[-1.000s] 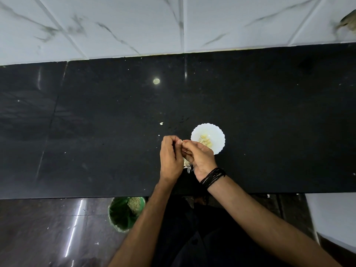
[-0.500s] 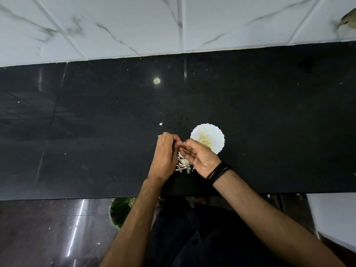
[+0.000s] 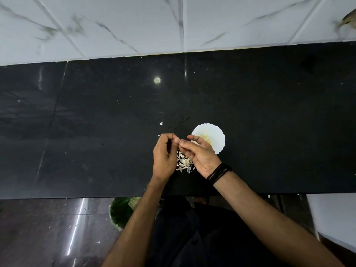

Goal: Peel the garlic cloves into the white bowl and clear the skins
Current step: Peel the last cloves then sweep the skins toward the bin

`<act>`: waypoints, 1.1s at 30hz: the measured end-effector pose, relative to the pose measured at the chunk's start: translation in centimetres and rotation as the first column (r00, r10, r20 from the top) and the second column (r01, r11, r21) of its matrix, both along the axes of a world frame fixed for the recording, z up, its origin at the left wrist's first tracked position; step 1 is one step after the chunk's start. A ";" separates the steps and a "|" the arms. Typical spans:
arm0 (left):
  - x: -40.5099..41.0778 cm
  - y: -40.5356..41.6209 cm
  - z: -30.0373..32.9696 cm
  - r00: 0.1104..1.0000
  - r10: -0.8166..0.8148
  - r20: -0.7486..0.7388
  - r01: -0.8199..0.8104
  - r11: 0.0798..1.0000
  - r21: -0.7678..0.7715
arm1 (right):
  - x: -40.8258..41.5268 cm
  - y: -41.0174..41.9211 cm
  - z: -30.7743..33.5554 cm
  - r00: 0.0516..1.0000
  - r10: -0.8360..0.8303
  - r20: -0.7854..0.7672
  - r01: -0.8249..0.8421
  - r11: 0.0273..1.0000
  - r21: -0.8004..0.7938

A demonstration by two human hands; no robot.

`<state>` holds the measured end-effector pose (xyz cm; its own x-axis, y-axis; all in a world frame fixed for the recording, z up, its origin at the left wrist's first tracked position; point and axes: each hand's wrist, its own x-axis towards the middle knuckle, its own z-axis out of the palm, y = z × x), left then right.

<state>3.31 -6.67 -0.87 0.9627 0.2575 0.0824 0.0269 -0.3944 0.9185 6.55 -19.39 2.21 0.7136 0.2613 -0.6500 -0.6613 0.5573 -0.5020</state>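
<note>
Still mid-peel: my left hand (image 3: 165, 155) and right hand (image 3: 200, 153) are both pinching one garlic clove (image 3: 179, 143) over the skins (image 3: 184, 163). Next I'm guessing bare clove into the white bowl (image 3: 215, 137).

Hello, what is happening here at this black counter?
A person is peeling garlic by hand. The left hand and right hand meet at their fingertips and pinch a small garlic clove above a pile of skins on the black counter. The white bowl beside the right hand already holds some peeled pieces. A green bin stands on the floor below the counter edge.
</note>
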 end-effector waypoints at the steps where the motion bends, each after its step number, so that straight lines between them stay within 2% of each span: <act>1: -0.1 -0.1 -0.1 1.000 0.015 -0.026 -0.016 0.999 -0.030 | 0.0 0.0 0.0 0.999 0.010 0.046 -0.007 0.999 -0.053; 3: -0.3 0.0 -0.2 0.998 0.028 -0.060 -0.031 0.998 -0.061 | -0.1 -0.1 0.0 0.989 0.048 0.139 -0.026 0.987 -0.161; 7: -0.3 0.6 0.2 0.998 -0.003 -0.062 0.001 1.000 -0.029 | -0.2 -0.2 -0.3 0.954 0.145 0.263 -0.048 0.938 -0.345; 15: 0.0 1.8 1.3 0.988 -0.116 -0.098 0.126 0.986 0.104 | 0.6 -1.0 -0.4 0.897 0.322 0.302 -0.110 0.826 -0.552; 23: -0.1 1.5 1.8 0.986 -0.121 -0.118 0.136 0.983 0.124 | 1.1 -1.7 0.2 0.816 0.465 0.343 -0.123 0.720 -0.683; 30: -0.1 0.9 1.5 0.981 -0.095 -0.169 0.110 0.990 0.087 | 1.2 -2.0 0.2 0.769 0.522 0.369 -0.092 0.662 -0.744; 33: -0.1 0.6 1.4 0.977 -0.064 -0.203 0.070 0.997 0.020 | 1.3 -2.1 0.2 0.754 0.534 0.383 -0.078 0.651 -0.755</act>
